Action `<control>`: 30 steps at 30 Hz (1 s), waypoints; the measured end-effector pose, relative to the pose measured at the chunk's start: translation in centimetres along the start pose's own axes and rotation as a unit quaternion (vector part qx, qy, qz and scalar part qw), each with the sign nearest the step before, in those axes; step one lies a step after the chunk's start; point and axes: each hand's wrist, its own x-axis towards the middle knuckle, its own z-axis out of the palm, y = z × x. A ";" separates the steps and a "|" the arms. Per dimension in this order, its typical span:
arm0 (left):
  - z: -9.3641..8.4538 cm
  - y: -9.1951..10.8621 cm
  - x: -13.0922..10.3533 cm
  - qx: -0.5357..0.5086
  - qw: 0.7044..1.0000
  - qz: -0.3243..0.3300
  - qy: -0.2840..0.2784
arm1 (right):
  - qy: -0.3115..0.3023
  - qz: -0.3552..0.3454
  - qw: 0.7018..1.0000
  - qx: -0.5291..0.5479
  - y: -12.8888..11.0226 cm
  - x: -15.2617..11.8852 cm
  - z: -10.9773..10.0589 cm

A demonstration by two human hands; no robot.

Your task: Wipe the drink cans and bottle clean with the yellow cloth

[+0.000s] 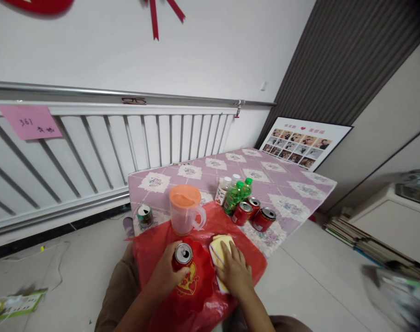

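Observation:
My left hand point(166, 272) is wrapped round a red can point(183, 256) with an opened top, held upright over a red scalloped tray point(205, 276) with gold print. To its right, my right hand point(235, 272) lies with fingers spread on a folded yellow cloth point(221, 249). Both tray and cloth are on a red plastic sheet point(255, 258). Behind them stands a clear pitcher point(182, 221) with an orange lid. Farther right are a red can point(242, 213), more red cans, green-capped bottles point(232, 199) and white-capped bottles point(222, 190).
A green can point(145, 216) stands at the left edge of the purple flowered tablecloth point(217, 163). Behind the table are a white radiator point(144, 143) and, at the back right, a photo board point(300, 143). Books point(355, 237) are stacked on the right.

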 end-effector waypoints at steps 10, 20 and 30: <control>-0.1 -0.2 -0.1 0.025 1.000 0.002 0.004 | 0.109 -0.020 0.970 0.216 3.3 1.7 0.4; 0.0 -0.8 0.2 0.020 1.000 -0.009 0.003 | 0.068 -0.037 0.875 0.477 -0.8 -3.7 -2.3; -0.2 -1.2 0.4 0.058 0.998 0.033 -0.018 | 0.018 -0.024 0.831 0.555 -6.0 -4.5 -0.6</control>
